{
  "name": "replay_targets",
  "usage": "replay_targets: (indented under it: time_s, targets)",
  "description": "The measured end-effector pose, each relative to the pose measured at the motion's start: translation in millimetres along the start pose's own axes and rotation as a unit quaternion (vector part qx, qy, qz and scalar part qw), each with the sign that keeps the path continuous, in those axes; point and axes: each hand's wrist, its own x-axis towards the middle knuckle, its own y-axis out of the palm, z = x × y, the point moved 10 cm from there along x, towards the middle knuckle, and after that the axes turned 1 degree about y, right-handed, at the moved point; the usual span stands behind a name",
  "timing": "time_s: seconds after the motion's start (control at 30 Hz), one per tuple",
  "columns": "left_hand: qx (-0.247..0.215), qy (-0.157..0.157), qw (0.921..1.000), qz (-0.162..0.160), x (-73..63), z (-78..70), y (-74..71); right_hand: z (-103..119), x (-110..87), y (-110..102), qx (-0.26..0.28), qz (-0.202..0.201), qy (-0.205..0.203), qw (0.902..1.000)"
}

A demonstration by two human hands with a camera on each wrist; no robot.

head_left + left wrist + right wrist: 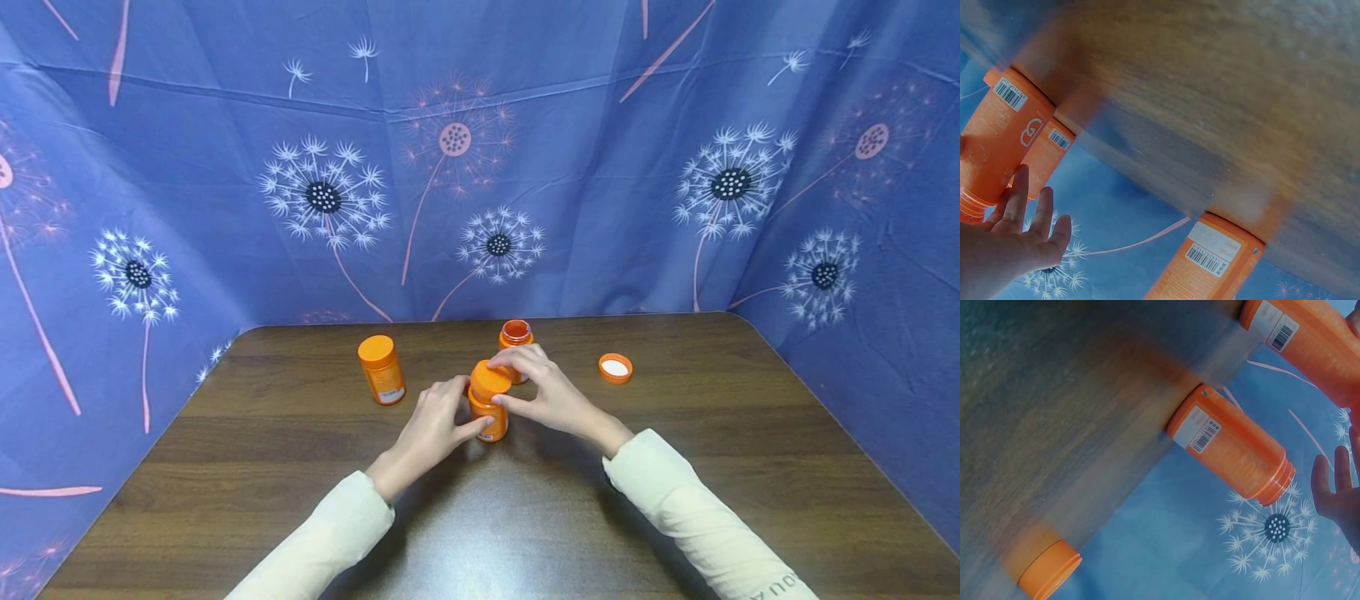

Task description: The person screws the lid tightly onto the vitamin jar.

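Observation:
In the head view, an orange plastic jar [491,427] stands upright near the middle of the table. My left hand [429,421] holds its body, thumb on the near side and fingers around the left. My right hand [551,392] pinches an orange screw lid [491,379] between thumb and fingers, at the jar's mouth; the lid sits a little tilted over the threaded neck. The left wrist view shows the held jar's [1004,134] barcode label and my left fingers [1017,206] behind it. Right fingers [1341,472] show at the edge of the right wrist view.
Just behind stands an uncapped orange jar [517,335], partly hidden by my right hand. A capped orange jar [381,371] is at the left. A loose orange lid [615,368] lies white inside up at the right. A blue dandelion-print cloth [570,167] hangs behind the wooden table [720,450].

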Motion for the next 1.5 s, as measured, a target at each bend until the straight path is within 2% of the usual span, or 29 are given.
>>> replay_targets:
  time_s: [0.13,0.37,1.1,1.5]
  targets:
    - [0.003,0.001,1.0000,-0.002,0.4,0.3,0.1,1.3,-0.2,2.1,-0.002,0.006,-0.010,0.9999]
    - [0.005,-0.001,1.0000,-0.002,0.5,0.5,0.3,0.0,-0.3,4.7,-0.004,0.016,-0.002,0.9999]
    - [0.002,0.001,1.0000,0.001,0.9,0.5,0.3,6.7,3.0,4.5,-0.037,0.014,-0.024,0.9989]
    - [0.007,0.006,1.0000,0.000,0.4,-1.0,-0.7,4.7,3.9,5.4,-0.034,0.012,-0.007,0.9993]
